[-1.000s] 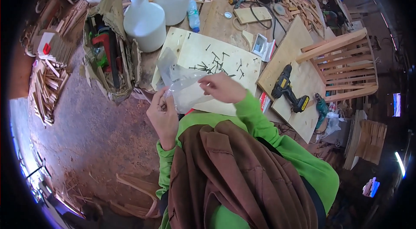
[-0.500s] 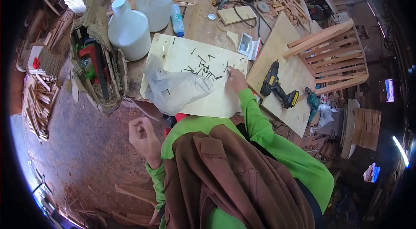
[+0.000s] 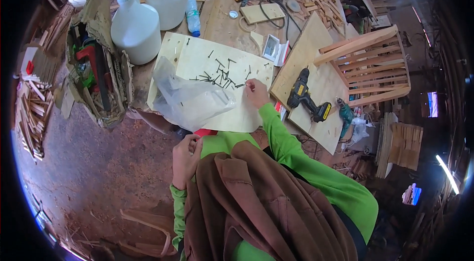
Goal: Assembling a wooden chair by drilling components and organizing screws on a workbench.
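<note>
Dark screws (image 3: 224, 74) lie scattered in a loose pile on a pale plywood board (image 3: 210, 53). At the pile's right side my right hand (image 3: 256, 94) rests close to the board, fingers bent and drawn together. Whatever its fingertips may hold is hidden or too small to name. A crumpled clear plastic bag (image 3: 190, 105) covers the board's near left part, with a few screws near its edge. Over my lap, just off the board's near edge, my left hand (image 3: 185, 158) is closed with its fingers curled; anything inside cannot be made out.
Two white jugs (image 3: 136, 29) and a small water bottle (image 3: 192, 16) stand behind the board. To the right are a yellow-black cordless drill (image 3: 308, 98), a green drill (image 3: 344, 117) and a slatted wooden frame (image 3: 370, 66). A torn carton (image 3: 98, 98) holds a red-handled saw.
My left hand has moved right and inward, from beside my lap to near the board's front edge. My right hand has drawn slightly nearer to me. The whole view has shifted a little.
</note>
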